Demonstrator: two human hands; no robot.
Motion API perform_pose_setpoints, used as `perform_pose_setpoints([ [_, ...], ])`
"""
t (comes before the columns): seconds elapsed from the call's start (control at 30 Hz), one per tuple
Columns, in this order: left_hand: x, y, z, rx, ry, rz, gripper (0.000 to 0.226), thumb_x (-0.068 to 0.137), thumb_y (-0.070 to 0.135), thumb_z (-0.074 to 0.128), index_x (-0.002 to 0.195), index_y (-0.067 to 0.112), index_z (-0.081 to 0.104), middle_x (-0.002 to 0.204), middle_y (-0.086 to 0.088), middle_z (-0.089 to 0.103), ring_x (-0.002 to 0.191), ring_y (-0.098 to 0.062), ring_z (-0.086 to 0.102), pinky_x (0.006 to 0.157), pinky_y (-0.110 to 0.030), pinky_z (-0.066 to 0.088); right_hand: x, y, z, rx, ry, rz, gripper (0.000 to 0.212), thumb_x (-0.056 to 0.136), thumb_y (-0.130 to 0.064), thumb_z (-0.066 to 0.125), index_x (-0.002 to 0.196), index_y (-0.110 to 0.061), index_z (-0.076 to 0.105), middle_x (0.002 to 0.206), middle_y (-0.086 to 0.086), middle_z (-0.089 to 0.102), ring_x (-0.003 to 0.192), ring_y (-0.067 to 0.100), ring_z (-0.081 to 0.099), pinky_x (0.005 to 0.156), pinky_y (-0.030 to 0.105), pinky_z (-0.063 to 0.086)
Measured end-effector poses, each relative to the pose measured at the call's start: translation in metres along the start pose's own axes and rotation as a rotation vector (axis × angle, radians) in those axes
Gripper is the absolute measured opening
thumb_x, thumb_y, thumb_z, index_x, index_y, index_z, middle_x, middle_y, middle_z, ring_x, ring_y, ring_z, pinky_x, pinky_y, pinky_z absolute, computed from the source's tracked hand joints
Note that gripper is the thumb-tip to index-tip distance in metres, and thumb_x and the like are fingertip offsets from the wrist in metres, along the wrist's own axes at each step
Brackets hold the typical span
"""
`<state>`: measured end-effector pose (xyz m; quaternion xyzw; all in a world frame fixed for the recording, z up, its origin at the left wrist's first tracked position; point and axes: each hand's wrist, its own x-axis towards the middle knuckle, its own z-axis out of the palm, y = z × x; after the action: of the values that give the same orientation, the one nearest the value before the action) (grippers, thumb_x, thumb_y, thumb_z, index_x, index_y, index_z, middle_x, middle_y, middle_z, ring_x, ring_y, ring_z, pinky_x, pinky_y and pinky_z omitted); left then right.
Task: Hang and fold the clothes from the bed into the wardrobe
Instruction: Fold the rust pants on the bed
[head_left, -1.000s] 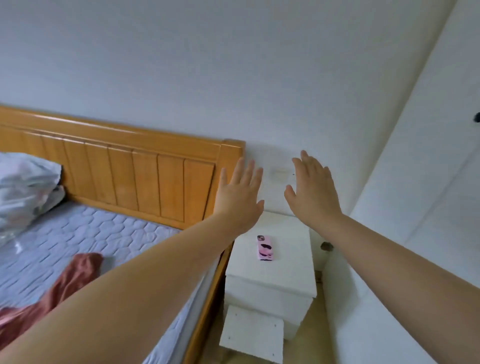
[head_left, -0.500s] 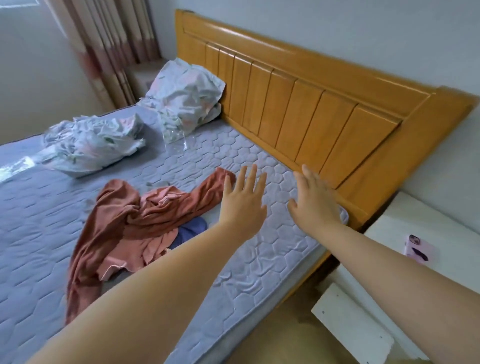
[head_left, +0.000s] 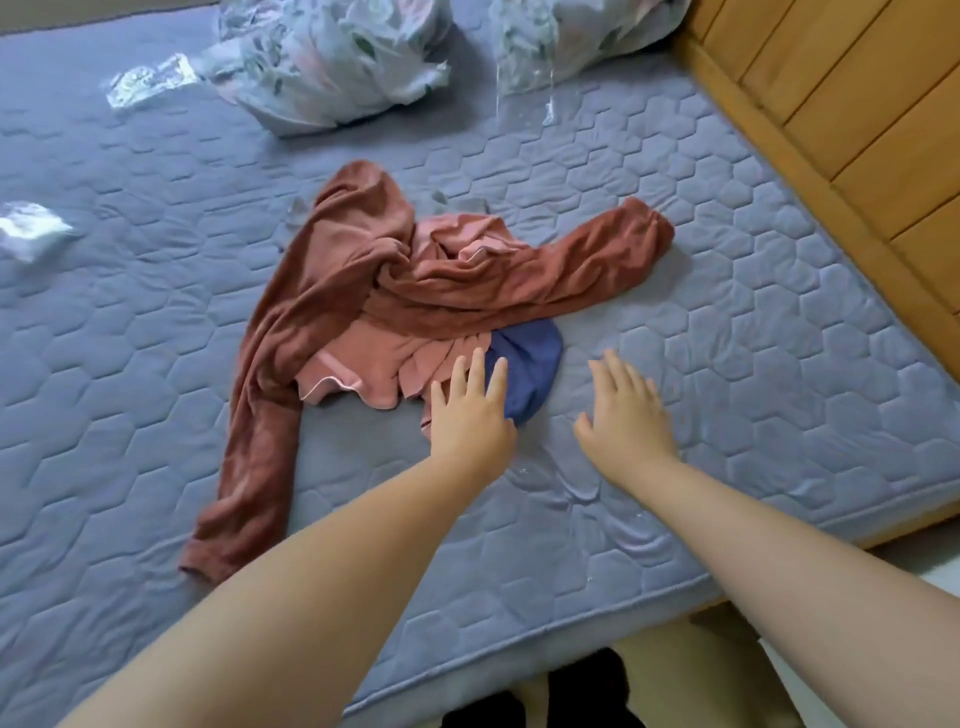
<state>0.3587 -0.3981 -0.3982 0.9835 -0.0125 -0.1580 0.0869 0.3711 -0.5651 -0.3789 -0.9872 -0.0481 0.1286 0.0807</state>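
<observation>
Reaching over the bed (head_left: 727, 338), your left hand (head_left: 470, 415) spreads above the edge of the blue garment (head_left: 530, 358) and your right hand (head_left: 626, 415) is over bare mattress just beside it. Both grips are apart and empty. The rust-brown long-sleeved top (head_left: 467, 280) sprawls tangled over a pink garment (head_left: 358, 364). Expect soft, light, floppy cloth. Take the top at its shoulders so the sleeves don't drag the rest.

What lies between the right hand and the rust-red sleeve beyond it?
Head view: only bare mattress separates the right hand from the rust-red sleeve.
</observation>
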Motion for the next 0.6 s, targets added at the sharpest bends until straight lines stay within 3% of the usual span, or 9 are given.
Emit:
perform_pose_setpoints([
  [0.23,0.027,-0.056,0.105,-0.139,-0.155,-0.263,0.076,0.09,0.024,0.056,0.151,0.032,0.011,0.16,-0.006,-0.006,0.147,-0.027,-0.002,0.115,-0.051,0.012,0.037,0.002,0.109,-0.058,-0.188,-0.03,0.07,0.091,-0.029,0.052,0.15,-0.011,0.017,0.16,0.01,0.006,0.146,0.021,0.01,0.117,0.042,0.011],
  [0.33,0.039,-0.087,0.129,-0.113,-0.115,-0.351,0.066,0.089,0.02,0.054,0.147,0.031,0.025,0.16,-0.009,-0.005,0.147,-0.028,-0.003,0.115,-0.052,0.013,0.051,0.001,0.138,-0.053,-0.208,-0.061,0.07,0.091,-0.029,0.052,0.15,-0.013,0.017,0.16,0.01,0.002,0.146,0.021,0.008,0.117,0.043,0.012],
  [0.43,0.048,-0.115,0.145,-0.061,-0.063,-0.409,0.073,0.09,0.025,0.054,0.152,0.028,0.015,0.16,-0.009,-0.006,0.147,-0.028,0.0,0.115,-0.05,0.015,0.074,-0.013,0.156,-0.055,-0.196,-0.132,0.072,0.09,-0.029,0.052,0.15,-0.013,0.016,0.16,0.01,0.0,0.146,0.023,0.009,0.117,0.044,0.015],
  [0.5,0.054,-0.128,0.151,-0.035,-0.002,-0.403,0.081,0.091,0.035,0.055,0.153,0.031,0.003,0.16,-0.009,-0.009,0.147,-0.03,-0.001,0.115,-0.053,0.014,0.099,-0.027,0.158,-0.024,-0.153,-0.166,0.074,0.089,-0.029,0.053,0.15,-0.012,0.016,0.16,0.01,0.001,0.146,0.024,0.011,0.117,0.046,0.016],
  [0.6,0.072,-0.142,0.148,0.111,0.192,-0.199,0.081,0.09,0.053,0.05,0.152,0.035,0.001,0.161,-0.008,-0.007,0.147,-0.032,-0.004,0.112,-0.06,0.009,0.143,-0.054,0.155,0.016,-0.068,-0.199,0.078,0.09,-0.033,0.056,0.151,-0.011,0.013,0.16,0.011,0.001,0.146,0.026,0.011,0.116,0.048,0.015],
])
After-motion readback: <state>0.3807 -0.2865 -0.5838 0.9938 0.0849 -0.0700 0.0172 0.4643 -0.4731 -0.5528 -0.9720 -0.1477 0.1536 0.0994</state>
